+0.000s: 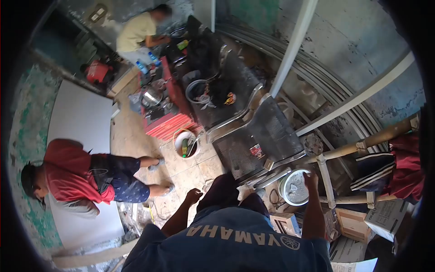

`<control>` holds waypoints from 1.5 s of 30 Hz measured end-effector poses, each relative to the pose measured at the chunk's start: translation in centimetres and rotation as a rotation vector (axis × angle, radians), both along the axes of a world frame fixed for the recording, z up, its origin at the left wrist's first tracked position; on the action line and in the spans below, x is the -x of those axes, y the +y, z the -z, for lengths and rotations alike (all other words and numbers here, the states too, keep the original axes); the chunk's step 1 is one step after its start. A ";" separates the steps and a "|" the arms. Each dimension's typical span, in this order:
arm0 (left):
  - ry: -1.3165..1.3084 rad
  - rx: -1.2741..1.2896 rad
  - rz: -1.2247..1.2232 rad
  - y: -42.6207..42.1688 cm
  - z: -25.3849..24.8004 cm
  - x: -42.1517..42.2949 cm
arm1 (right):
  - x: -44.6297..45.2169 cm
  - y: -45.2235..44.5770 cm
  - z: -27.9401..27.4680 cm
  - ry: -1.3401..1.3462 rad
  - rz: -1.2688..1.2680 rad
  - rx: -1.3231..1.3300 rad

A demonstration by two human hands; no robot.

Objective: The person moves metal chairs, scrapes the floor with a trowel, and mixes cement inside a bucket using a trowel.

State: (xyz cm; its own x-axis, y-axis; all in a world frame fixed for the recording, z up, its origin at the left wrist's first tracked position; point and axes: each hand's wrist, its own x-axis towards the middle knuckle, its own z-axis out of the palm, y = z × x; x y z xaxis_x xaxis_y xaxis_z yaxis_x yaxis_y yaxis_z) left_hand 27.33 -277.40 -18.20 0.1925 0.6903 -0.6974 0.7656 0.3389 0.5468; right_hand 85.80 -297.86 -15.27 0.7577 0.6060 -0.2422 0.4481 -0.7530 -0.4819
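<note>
My left hand (193, 196) hangs in front of my left side with its fingers curled in, and nothing shows in it. On the right, my right hand (311, 180) grips the rim of a pale round bucket (297, 187). Grey powdery or wet material lies inside the bucket. The bucket is beside the front edge of a black perforated metal seat (240, 156). On that seat lie a red packet (257, 151) and a small box (268, 164).
A person in a red shirt (77, 170) bends over a white sheet (81, 109) at left. Another person (138, 34) works at the back. A white bucket (187, 155) stands on the tiles (181, 174). Bamboo poles (362, 144), metal profiles (294, 47) and boxes (387, 217) are at right.
</note>
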 end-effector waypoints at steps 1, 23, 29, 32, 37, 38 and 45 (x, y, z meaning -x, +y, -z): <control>0.006 -0.005 0.042 1.3 0.1 -0.6 | -0.8 2.0 2.0 -0.005 -0.061 -0.087; 0.279 -0.788 0.426 50.3 17.6 -43.3 | -7.3 28.5 8.3 0.021 -0.064 0.325; 0.535 -0.679 0.341 53.5 24.1 -45.7 | -7.4 28.5 8.5 0.003 -0.082 0.266; 0.482 -0.775 0.416 52.7 24.2 -45.4 | -7.6 27.7 9.2 0.017 -0.094 0.249; 0.282 -1.008 0.321 51.1 24.9 -43.0 | -7.9 27.9 8.8 0.011 -0.103 0.227; 0.290 -1.017 0.325 51.4 26.3 -42.6 | -7.9 27.8 8.7 0.018 -0.103 0.217; 0.177 -1.031 0.175 51.1 27.6 -43.1 | -7.5 27.8 10.0 0.024 -0.102 0.066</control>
State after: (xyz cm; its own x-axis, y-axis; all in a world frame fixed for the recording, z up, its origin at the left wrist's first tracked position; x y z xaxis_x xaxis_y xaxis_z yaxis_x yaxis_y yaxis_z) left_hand 70.39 -226.31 -45.81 0.2993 0.9367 0.1818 0.8556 -0.3478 0.3834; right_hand 93.31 -270.03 -25.26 0.6866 0.6616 -0.3014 0.5127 -0.7345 -0.4445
